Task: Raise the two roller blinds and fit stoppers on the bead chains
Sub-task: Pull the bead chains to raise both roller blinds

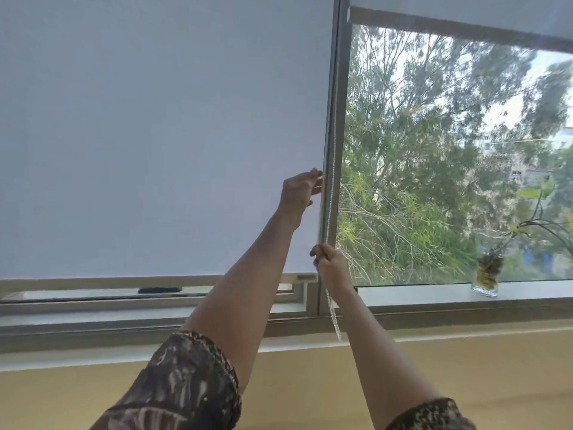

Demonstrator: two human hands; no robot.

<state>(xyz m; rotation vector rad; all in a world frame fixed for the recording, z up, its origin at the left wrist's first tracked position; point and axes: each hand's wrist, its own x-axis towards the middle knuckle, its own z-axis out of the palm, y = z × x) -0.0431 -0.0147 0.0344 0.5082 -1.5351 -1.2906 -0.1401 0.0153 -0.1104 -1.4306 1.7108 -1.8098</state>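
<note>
The left roller blind (155,135) is pale grey and hangs almost down to the sill, its bottom bar (124,279) just above the window frame. The right roller blind (465,13) is raised near the top, leaving the glass bare. A white bead chain (332,169) runs down the grey post between the two windows, its loop ending at the sill. My left hand (299,189) is up at the left blind's right edge, fingers pinched at the chain. My right hand (330,265) is lower and closed around the chain.
A glass vase (487,274) with a plant stands on the window sill (434,290) at the right. A dark flat object (158,290) lies on the lower left window frame. A yellow wall runs under the sill. Trees and buildings show outside.
</note>
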